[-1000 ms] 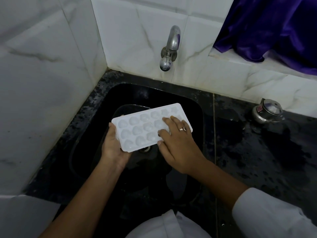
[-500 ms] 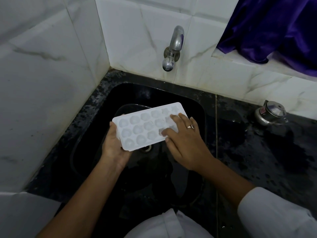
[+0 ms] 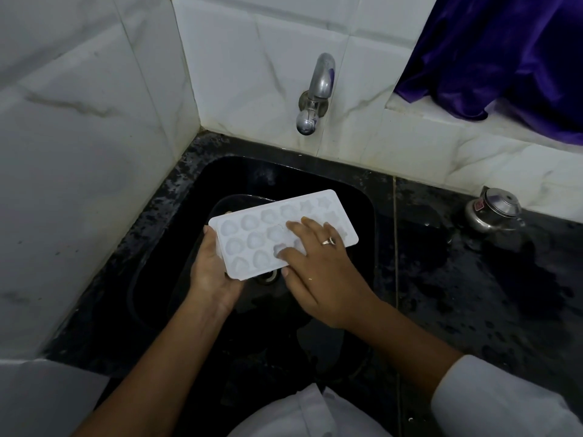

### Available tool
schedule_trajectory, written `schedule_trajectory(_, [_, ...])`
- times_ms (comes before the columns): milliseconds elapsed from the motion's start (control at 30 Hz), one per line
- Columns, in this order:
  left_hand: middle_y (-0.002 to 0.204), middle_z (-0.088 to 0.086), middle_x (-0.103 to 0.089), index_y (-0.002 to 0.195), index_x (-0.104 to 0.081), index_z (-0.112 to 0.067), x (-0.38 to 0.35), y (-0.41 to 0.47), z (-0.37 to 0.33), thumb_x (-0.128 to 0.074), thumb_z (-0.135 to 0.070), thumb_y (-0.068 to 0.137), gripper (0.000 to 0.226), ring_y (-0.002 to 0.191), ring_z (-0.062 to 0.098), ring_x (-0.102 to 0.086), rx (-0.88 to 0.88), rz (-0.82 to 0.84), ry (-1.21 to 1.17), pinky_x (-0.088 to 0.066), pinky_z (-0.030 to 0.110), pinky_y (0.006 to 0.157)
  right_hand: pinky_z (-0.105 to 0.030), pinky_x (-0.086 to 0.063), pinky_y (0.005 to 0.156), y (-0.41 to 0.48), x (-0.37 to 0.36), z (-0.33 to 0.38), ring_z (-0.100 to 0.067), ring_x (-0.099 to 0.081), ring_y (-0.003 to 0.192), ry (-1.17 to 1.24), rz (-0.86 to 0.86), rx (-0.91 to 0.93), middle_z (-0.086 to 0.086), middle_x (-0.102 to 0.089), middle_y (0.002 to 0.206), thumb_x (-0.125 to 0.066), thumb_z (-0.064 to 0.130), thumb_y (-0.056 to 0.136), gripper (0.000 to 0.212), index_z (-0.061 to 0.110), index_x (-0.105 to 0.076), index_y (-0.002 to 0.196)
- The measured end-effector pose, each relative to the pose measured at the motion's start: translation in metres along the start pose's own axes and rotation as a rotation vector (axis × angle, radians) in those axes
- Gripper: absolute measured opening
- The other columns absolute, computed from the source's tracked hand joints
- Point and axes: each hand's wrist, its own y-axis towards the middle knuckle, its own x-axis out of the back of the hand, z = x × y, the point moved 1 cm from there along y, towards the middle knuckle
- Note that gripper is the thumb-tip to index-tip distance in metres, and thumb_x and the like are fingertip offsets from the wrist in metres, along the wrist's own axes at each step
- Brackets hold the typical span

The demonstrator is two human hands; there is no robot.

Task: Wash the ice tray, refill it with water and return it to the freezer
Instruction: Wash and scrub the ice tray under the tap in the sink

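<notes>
Head: left hand [image 3: 210, 274] grips ice tray [image 3: 252, 238]; right fingers [image 3: 303, 229] flat atop.

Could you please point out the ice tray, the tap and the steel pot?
ice tray [image 3: 249, 221], head view, on a cell near its left end.
tap [image 3: 321, 77], head view, on its curved metal body.
steel pot [image 3: 500, 202], head view, on its lid.

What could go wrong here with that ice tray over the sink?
The left hand grips the ice tray by one short end only, while the right hand presses flat on its cups; it might slip and drop into the sink. Splashes could spread over the already wet counter.
</notes>
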Motion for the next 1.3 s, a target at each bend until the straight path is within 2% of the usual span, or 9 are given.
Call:
schedule_trajectory(167, [0.14,0.018,-0.066,0.148,-0.055,-0.012,-0.005,0.0,0.003,-0.033,-0.062,0.106,0.069,0.127,0.039,-0.065,0.002,-0.012,-0.011,-0.062,0.05,0.089,-0.059,-0.013,0.125,0.013,-0.003,0.005,-0.033,-0.018,0.156,0.006,-0.011,-0.072,-0.011,-0.036,0.163,-0.033,0.041,0.105,0.04,0.021,-0.068,0.107])
schedule_trajectory(233, [0.141,0.019,-0.065,0.15,-0.053,-0.012,-0.002,0.002,0.0,-0.032,-0.063,0.106,0.071,0.129,0.04,-0.063,-0.011,-0.014,-0.01,-0.062,0.051,0.091,-0.059,-0.014,0.125,0.01,-0.007,0.007,-0.033,-0.019,0.156,-0.025,0.005,-0.023,-0.012,-0.036,0.163,-0.034,0.041,0.105,0.042,0.019,-0.067,0.118])
schedule_trajectory(300, [0.144,0.021,-0.062,0.151,-0.051,-0.013,0.004,0.004,-0.001,-0.032,-0.066,0.104,0.074,0.133,0.043,-0.059,-0.012,-0.004,-0.001,-0.054,0.057,0.101,-0.059,-0.012,0.126,0.004,-0.006,0.001,-0.034,-0.02,0.156,-0.046,0.02,0.023,-0.012,-0.036,0.163,-0.035,0.04,0.105,0.044,0.021,-0.064,0.132])
schedule_trajectory(467, [0.14,0.018,-0.066,0.148,-0.056,-0.013,0.0,0.003,0.006,-0.032,-0.063,0.106,0.069,0.127,0.04,-0.065,-0.01,-0.034,0.002,-0.055,0.055,0.099,-0.06,-0.015,0.124,0.012,-0.001,-0.001,-0.034,-0.022,0.155,0.016,-0.019,-0.063,-0.012,-0.039,0.161,-0.035,0.039,0.106,0.039,0.023,-0.071,0.112])
schedule_trajectory(633, [0.136,0.019,-0.068,0.145,-0.057,-0.012,-0.005,-0.001,-0.001,-0.029,-0.064,0.106,0.071,0.125,0.04,-0.065,-0.01,-0.035,0.001,-0.054,0.054,0.097,-0.06,-0.013,0.126,0.001,-0.004,-0.004,-0.035,-0.02,0.155,-0.056,0.021,0.019,-0.013,-0.036,0.162,-0.036,0.04,0.104,0.043,0.023,-0.062,0.135])
schedule_trajectory(800, [0.139,0.016,-0.067,0.148,-0.055,-0.015,-0.011,-0.003,0.005,-0.029,-0.061,0.107,0.067,0.123,0.037,-0.068,0.006,-0.024,-0.016,-0.061,0.05,0.09,-0.06,-0.014,0.124,0.009,0.001,-0.004,-0.034,-0.019,0.156,-0.003,0.002,-0.048,-0.013,-0.037,0.162,-0.037,0.041,0.105,0.038,0.023,-0.068,0.117])
schedule_trajectory(967, [0.136,0.017,-0.069,0.145,-0.058,-0.014,-0.008,-0.005,0.0,-0.028,-0.063,0.107,0.069,0.121,0.037,-0.069,-0.004,-0.035,-0.002,-0.058,0.05,0.09,-0.06,-0.012,0.125,-0.003,-0.004,-0.009,-0.035,-0.019,0.156,-0.063,0.017,0.028,-0.012,-0.036,0.162,-0.038,0.039,0.104,0.039,0.026,-0.06,0.135])
schedule_trajectory(1133, [0.138,0.015,-0.068,0.148,-0.056,-0.016,-0.011,-0.006,0.005,-0.03,-0.06,0.107,0.065,0.125,0.037,-0.067,-0.013,-0.049,-0.015,-0.061,0.05,0.09,-0.06,-0.013,0.125,0.004,0.0,-0.002,-0.035,-0.02,0.156,-0.002,-0.015,-0.061,-0.013,-0.037,0.161,-0.037,0.039,0.105,0.035,0.024,-0.066,0.117])
schedule_trajectory(1300, [0.139,0.018,-0.067,0.147,-0.056,-0.014,-0.008,-0.008,-0.001,-0.029,-0.062,0.106,0.068,0.127,0.04,-0.065,0.004,-0.031,-0.03,-0.057,0.053,0.094,-0.06,-0.011,0.125,-0.006,-0.003,-0.006,-0.035,-0.018,0.156,-0.053,0.014,0.015,-0.011,-0.035,0.163,-0.039,0.041,0.104,0.04,0.027,-0.059,0.136])
